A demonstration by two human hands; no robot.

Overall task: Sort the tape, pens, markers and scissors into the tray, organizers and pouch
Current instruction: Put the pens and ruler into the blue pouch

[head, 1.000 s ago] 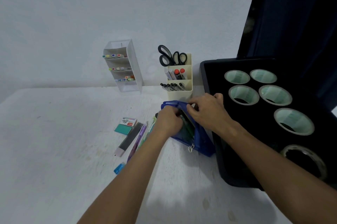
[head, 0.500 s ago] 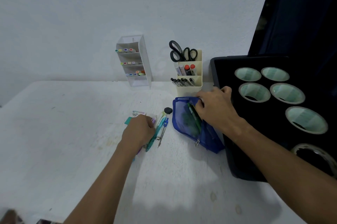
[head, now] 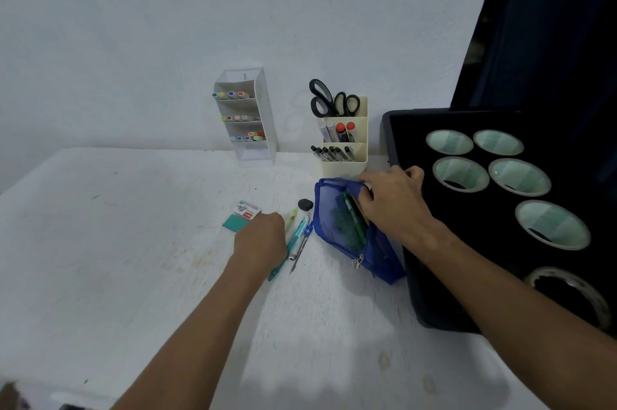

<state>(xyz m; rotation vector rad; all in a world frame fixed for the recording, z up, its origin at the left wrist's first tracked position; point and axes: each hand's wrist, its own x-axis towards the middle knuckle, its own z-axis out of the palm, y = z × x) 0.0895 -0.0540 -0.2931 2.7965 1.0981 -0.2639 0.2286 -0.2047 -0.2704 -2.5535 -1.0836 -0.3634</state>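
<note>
A blue mesh pouch [head: 340, 231] lies open on the white table beside the black tray [head: 399, 132]. A green pen [head: 353, 217] shows inside it. My right hand [head: 395, 206] pinches the pouch's upper rim and holds the mouth open. My left hand [head: 260, 237] rests knuckles up on the loose pens to the pouch's left, its fingertips hidden. A teal pen [head: 297, 236] and a thin metal tool [head: 302, 251] lie right beside it. Several tape rolls [head: 460, 174] sit in the tray. Black scissors [head: 322, 99] stand in the cream organizer [head: 347, 167].
A white tiered organizer [head: 258, 152] with coloured markers stands against the wall. A small printed box [head: 247, 209], a teal eraser [head: 233, 222] and a black eraser [head: 305, 204] lie near my left hand. A dark curtain hangs behind the tray.
My left hand left the pouch and moved left onto the loose pens. My right hand stayed on the pouch's rim. The camera shifted, so everything sits further right.
</note>
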